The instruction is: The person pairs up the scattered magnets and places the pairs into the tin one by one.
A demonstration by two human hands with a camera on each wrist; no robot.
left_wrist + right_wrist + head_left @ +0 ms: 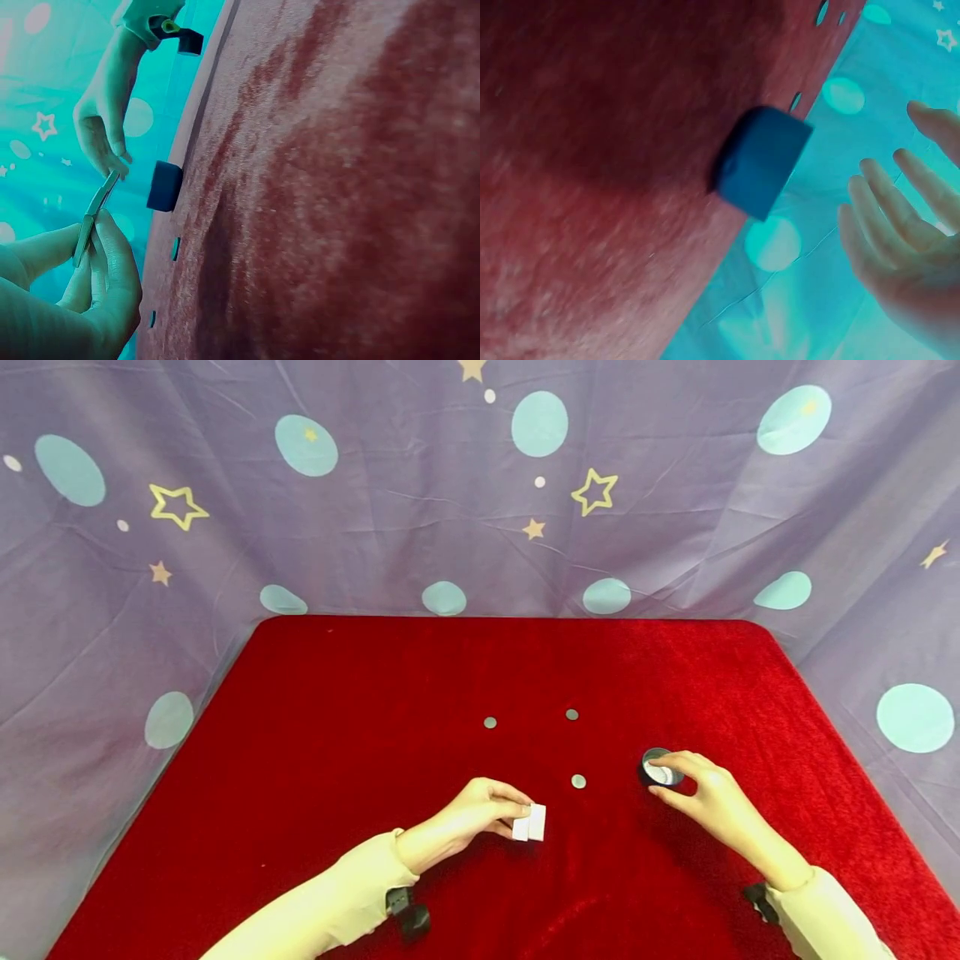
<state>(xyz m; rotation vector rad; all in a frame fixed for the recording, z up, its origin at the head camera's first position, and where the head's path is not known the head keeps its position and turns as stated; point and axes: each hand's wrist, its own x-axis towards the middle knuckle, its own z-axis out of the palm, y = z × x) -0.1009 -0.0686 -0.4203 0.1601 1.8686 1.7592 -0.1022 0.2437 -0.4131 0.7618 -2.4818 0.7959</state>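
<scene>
My left hand point(480, 810) pinches a small white flat piece point(536, 823) between thumb and fingers, above the red cloth. In the left wrist view this piece point(88, 221) looks thin, like two overlapping parts; its exact kind is unclear. Over on the right, a small dark round container point(761, 165) stands on the cloth, with something white point(660, 773) inside. Above it my right hand point(708, 797) hovers, fingers spread and apart from the container in the right wrist view. Three small pale discs lie nearby: one disc point(578, 782) between the hands, another point(490, 722) and a third point(572, 714) farther back.
A red plush cloth point(360, 710) covers the table, whose rounded far edge meets a purple curtain point(420, 527) with stars and dots. Curtain also hangs along both sides. Dark straps with small devices point(408, 914) sit on the wrists.
</scene>
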